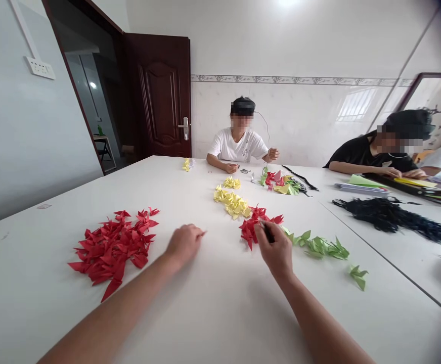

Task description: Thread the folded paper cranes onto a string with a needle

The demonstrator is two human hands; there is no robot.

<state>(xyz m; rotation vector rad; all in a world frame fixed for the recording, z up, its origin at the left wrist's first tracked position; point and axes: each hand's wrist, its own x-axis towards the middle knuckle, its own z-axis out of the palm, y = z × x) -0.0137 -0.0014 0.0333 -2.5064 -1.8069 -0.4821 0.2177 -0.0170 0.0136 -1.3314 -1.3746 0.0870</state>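
Observation:
My left hand (184, 244) is closed above the white table (205, 313), with a small reddish tip showing at its fingers; what it pinches is too small to name. My right hand (275, 246) is closed around a small dark object at the edge of a pile of red folded papers (251, 231). A larger heap of red folded papers (116, 247) lies to the left of my left hand. Yellow folded papers (233, 203) sit beyond the small red pile, and green ones (319, 246) trail off to its right.
Across the table sits a person in a white shirt (237, 144), near mixed coloured papers (281, 183). Black cords (391, 215) lie at the right. Behind them, a person in black (368, 154) leans over a dark tray (406, 188).

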